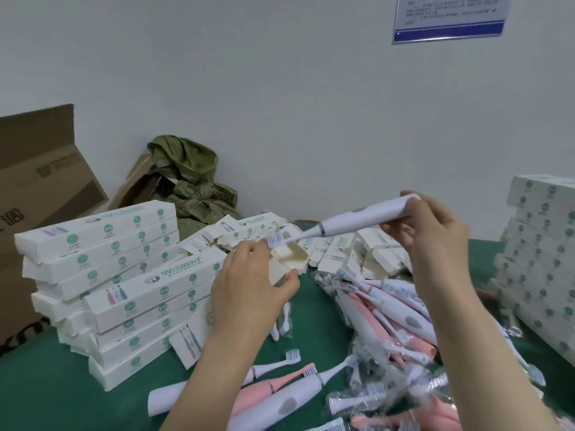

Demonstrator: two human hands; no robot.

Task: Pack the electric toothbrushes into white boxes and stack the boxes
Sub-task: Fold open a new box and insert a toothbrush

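Many done: closed white cardboard boxes (102, 262), stacked on green table (46, 384).
Left hand (245, 293): fingers curl round open white box (287, 259).
Right hand (435, 244): fingertips pinch white plastic toothbrush (351, 220), bristles at box mouth.
To do: big pile of pink and white toothbrushes (389, 312).

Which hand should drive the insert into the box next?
Right. The right hand grips the toothbrush by its handle, with the bristles at the open mouth of the box. The left hand just holds the box.
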